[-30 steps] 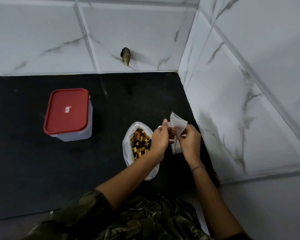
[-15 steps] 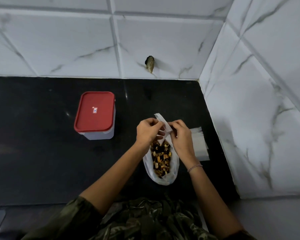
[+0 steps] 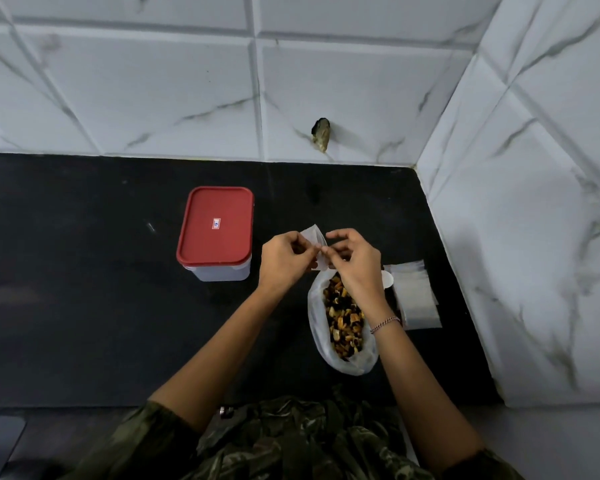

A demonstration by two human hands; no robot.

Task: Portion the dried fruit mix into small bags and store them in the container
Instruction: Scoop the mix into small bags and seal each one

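A small clear bag [image 3: 315,243] hangs between my two hands, above the far end of the fruit bag. My left hand [image 3: 284,259] pinches its left edge and my right hand [image 3: 355,263] pinches its right edge near the top. Below them an open white plastic bag of dried fruit mix [image 3: 343,320] lies on the black counter [image 3: 101,306]. To the left stands the container [image 3: 215,233], a clear tub with its red lid on. A stack of small clear bags [image 3: 414,292] lies right of the fruit bag.
White marble-look tile walls close the counter at the back [image 3: 187,81] and on the right [image 3: 534,237]. A hole with a dark stub [image 3: 321,133] shows in the back wall. A white round object [image 3: 388,280] peeks out beside my right wrist.
The view shifted, so everything sits lower and more central. My hands carried the small bag from beside the fruit bag to above its far end and now pull at its top edges.
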